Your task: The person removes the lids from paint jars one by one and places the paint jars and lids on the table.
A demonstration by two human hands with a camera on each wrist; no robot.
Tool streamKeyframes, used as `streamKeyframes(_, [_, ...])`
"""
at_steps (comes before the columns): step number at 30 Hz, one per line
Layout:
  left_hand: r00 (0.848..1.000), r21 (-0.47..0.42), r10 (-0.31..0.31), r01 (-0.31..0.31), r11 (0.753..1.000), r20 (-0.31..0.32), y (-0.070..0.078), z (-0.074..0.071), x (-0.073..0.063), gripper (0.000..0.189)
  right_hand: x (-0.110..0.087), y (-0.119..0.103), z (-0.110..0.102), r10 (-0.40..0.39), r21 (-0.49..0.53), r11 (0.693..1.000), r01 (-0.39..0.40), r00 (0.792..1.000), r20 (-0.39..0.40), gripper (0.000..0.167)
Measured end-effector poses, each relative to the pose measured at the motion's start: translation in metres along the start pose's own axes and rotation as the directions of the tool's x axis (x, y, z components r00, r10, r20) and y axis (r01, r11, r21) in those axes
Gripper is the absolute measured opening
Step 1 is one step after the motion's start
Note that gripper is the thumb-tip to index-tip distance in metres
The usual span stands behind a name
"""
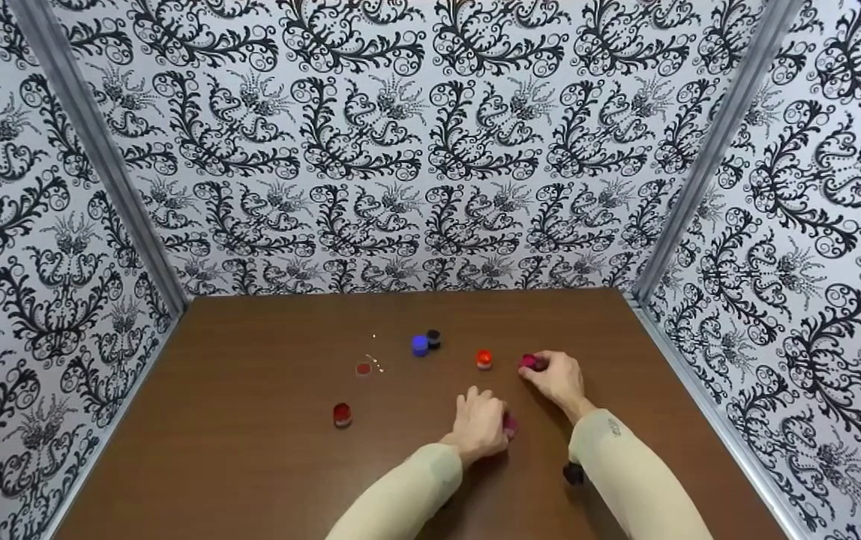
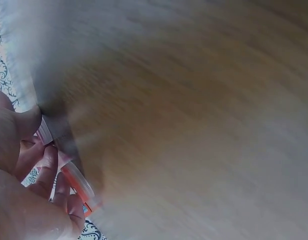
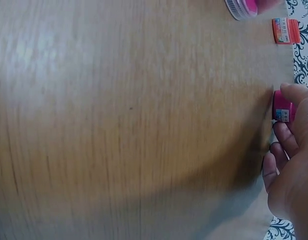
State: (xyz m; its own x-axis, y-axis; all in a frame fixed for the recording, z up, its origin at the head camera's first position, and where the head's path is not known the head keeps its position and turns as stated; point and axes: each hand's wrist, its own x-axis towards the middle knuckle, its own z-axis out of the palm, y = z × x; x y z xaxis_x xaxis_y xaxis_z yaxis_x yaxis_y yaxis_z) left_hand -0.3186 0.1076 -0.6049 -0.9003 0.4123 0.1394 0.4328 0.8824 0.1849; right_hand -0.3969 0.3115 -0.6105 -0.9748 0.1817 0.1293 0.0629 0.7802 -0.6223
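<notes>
In the head view my left hand [image 1: 479, 421] is low over the table's middle, its fingers bent around a small pink jar [image 1: 509, 426] at its right side. The left wrist view shows thumb and fingers gripping this clear-walled jar [image 2: 44, 131], mostly hidden by them. Farther up and to the right, my right hand [image 1: 559, 379] pinches a small magenta jar [image 1: 529, 362] between thumb and fingers. That jar [image 3: 282, 107] bears a printed label and sits at the tabletop. An orange-red jar [image 1: 484, 360] stands just left of it, apart from both hands.
A blue jar [image 1: 419, 345] and a black jar [image 1: 433, 339] stand side by side farther back. Leftward are a dark red jar [image 1: 342, 415] and a small flat reddish disc [image 1: 364, 369]. A black object [image 1: 573, 472] lies beside the right forearm. Patterned walls border the brown table [image 1: 250, 450].
</notes>
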Motion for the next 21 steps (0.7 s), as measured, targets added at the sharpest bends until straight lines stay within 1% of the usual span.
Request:
streamKeyframes(3, [1.0,0.024,-0.008,0.008,1.0,-0.008,0.0,-0.001,0.0,0.023,-0.001,-0.002,-0.003,-0.012,0.005,1.0,0.012,1.0,0.0,0.049])
streamKeyframes(7, [1.0,-0.002,-0.015,0.015,1.0,-0.006,-0.004,-0.003,0.001,0.03,0.001,-0.003,-0.007,-0.023,0.0,1.0,0.023,1.0,-0.018,0.053])
streamKeyframes(11, [1.0,-0.049,-0.02,0.019,0.999,-0.016,-0.01,-0.006,0.002,0.039,0.006,-0.008,-0.012,-0.041,0.004,0.999,0.042,0.998,-0.047,0.056])
streamKeyframes(14, [0.999,-0.084,-0.025,0.021,0.996,-0.048,-0.016,-0.011,0.003,0.042,0.009,-0.016,-0.017,-0.059,0.02,0.998,0.061,0.996,-0.066,0.057])
streamKeyframes(18, [0.994,-0.155,-0.038,0.022,0.988,-0.099,-0.027,-0.018,0.005,0.041,0.012,-0.026,-0.021,-0.093,0.039,0.995,0.097,0.991,-0.092,0.052])
streamKeyframes(21, [0.991,-0.231,-0.049,0.02,0.973,-0.121,-0.036,-0.023,0.005,0.04,0.012,-0.032,-0.024,-0.126,0.047,0.99,0.132,0.986,-0.113,0.045])
